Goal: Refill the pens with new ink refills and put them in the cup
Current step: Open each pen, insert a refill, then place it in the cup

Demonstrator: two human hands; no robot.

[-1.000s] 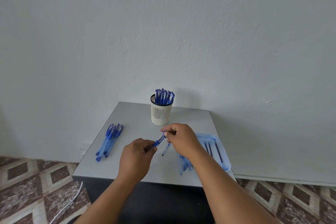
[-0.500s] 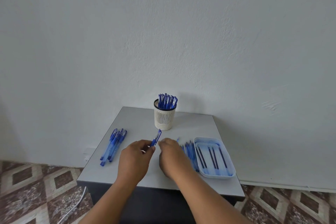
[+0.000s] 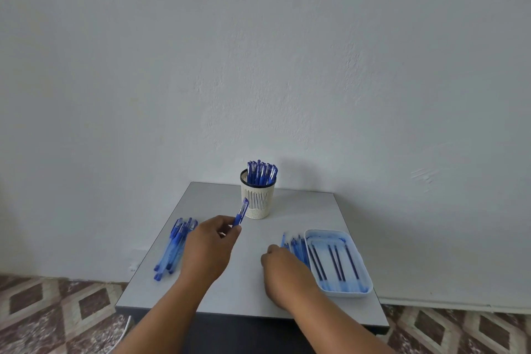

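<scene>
My left hand [image 3: 208, 250] pinches a blue pen [image 3: 240, 214] that points up and away, its top just in front of the white slotted cup [image 3: 257, 204]. The cup stands at the back of the grey table [image 3: 304, 210] and holds several blue pens [image 3: 261, 172]. My right hand [image 3: 287, 273] is down on the table, its fingertips at a small pile of pale blue pieces [image 3: 297, 246] beside the tray; its fingers are hidden by the back of the hand. The pale blue tray [image 3: 356, 292] holds several dark refills [image 3: 334, 261].
A bundle of blue pens [image 3: 173, 247] lies on the table's left side, partly behind my left hand. The table stands against a white wall. Patterned floor tiles show on both sides, and a white cable [image 3: 123, 333] lies on the floor at the lower left.
My right hand has let go of the pen's end and dropped to the pile beside the tray. My left hand has tilted the pen up toward the cup.
</scene>
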